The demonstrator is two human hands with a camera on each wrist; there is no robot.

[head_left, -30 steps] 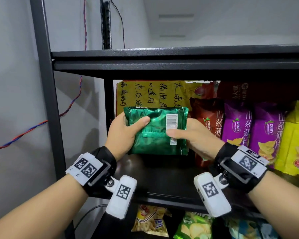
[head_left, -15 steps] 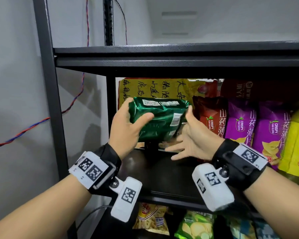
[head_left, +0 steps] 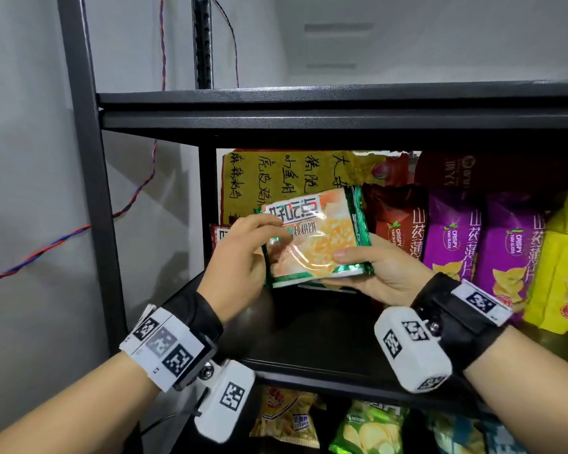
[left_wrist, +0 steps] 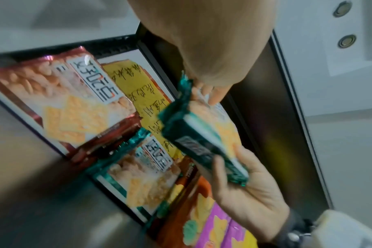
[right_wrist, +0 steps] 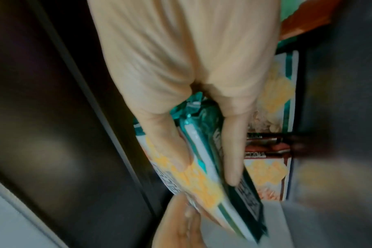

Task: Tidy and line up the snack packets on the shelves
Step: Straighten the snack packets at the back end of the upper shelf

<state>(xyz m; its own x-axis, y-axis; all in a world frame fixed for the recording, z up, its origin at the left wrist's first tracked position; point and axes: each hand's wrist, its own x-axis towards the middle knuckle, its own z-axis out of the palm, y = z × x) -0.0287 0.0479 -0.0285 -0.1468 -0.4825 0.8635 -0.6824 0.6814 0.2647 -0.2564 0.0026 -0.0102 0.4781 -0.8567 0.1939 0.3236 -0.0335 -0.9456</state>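
Note:
A green-edged biscuit packet (head_left: 315, 237) with an orange cracker picture hangs tilted above the shelf board (head_left: 309, 348), its front towards me. My left hand (head_left: 263, 237) pinches its upper left edge, fingers curled over the label. My right hand (head_left: 351, 267) holds its lower right end, thumb on the front and fingers underneath. In the right wrist view the thumb (right_wrist: 170, 151) lies on the printed face of the packet (right_wrist: 202, 176). The left wrist view shows the packet (left_wrist: 202, 142) edge-on between both hands.
Behind stand a red-edged biscuit packet (left_wrist: 53, 104), a second green one (left_wrist: 138, 176) and a yellow packet with handwriting (head_left: 276, 178). Red (head_left: 397, 224), purple (head_left: 453, 237) and yellow (head_left: 564, 263) crisp bags line the right. More bags (head_left: 286, 417) lie on the shelf below.
The packet has been turned over from its green barcode back to its printed front. Both hands shifted their grip; the right hand went from open beside it to holding its lower end.

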